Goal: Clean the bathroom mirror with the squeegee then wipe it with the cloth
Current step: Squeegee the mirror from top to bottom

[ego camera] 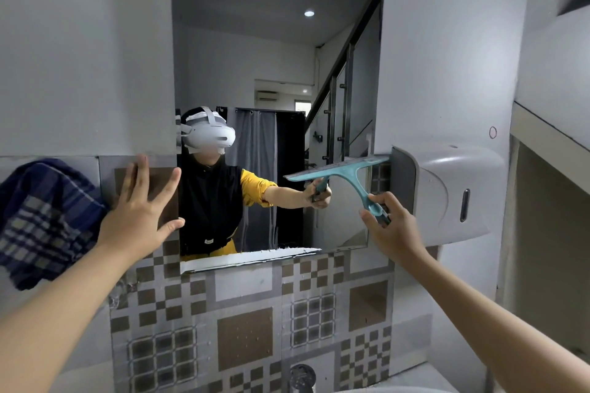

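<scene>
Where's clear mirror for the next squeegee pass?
Free: the mirror above the squeegee, up to its top edge. Crowded: the right edge, where the blade meets the dispenser. Left hand rests beside the left edge, cloth behind it.

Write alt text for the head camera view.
A right hand holds a teal squeegee against the lower right of a wall mirror. The left hand rests open on the tiled wall beside a checked cloth.
</scene>
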The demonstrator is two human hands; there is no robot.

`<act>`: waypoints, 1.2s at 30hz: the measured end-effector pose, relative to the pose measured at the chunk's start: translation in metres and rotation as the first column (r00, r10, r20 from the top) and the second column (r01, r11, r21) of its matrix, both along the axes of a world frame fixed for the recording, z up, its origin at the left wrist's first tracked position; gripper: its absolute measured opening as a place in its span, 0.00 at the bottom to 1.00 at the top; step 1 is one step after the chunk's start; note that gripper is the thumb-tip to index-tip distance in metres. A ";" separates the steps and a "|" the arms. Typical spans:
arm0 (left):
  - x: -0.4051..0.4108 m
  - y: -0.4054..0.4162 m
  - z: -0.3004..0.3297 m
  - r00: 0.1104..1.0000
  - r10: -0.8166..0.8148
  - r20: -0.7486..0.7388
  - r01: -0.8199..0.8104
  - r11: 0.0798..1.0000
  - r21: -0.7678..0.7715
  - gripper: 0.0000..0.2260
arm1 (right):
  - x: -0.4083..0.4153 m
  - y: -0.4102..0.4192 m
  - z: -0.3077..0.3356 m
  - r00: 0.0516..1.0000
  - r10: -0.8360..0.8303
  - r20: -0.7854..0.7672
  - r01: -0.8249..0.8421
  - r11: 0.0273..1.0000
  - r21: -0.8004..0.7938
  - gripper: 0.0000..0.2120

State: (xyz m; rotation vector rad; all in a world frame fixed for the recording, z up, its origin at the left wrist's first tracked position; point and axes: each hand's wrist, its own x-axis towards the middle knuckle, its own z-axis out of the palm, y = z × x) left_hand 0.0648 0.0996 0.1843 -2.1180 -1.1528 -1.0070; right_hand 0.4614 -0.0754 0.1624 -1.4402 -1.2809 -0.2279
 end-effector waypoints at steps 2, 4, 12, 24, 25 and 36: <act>0.005 0.000 -0.001 1.000 -0.001 0.004 0.001 1.000 -0.005 0.44 | -0.002 0.001 -0.004 0.998 -0.005 -0.063 0.005 1.000 -0.002 0.09; 0.010 0.001 -0.001 1.000 -0.010 0.012 0.010 1.000 0.002 0.44 | -0.006 0.001 -0.002 0.991 0.008 -0.133 -0.007 1.000 0.011 0.08; 0.012 -0.002 0.001 1.000 -0.015 0.017 0.015 1.000 -0.006 0.44 | -0.072 0.005 0.011 0.857 0.074 -0.510 -0.056 0.997 0.051 0.11; 0.015 -0.002 0.001 0.999 -0.011 0.043 0.012 1.000 -0.013 0.45 | -0.185 0.030 0.028 0.626 0.169 -0.762 -0.130 0.985 0.112 0.08; 0.015 -0.002 0.000 0.999 -0.010 0.043 0.010 1.000 -0.012 0.45 | -0.193 0.032 0.029 0.610 0.184 -0.771 -0.137 0.983 0.125 0.08; 0.019 -0.013 -0.007 0.994 -0.070 0.078 0.071 0.997 -0.020 0.37 | -0.273 0.047 0.028 0.531 0.290 -0.796 -0.205 0.956 0.211 0.10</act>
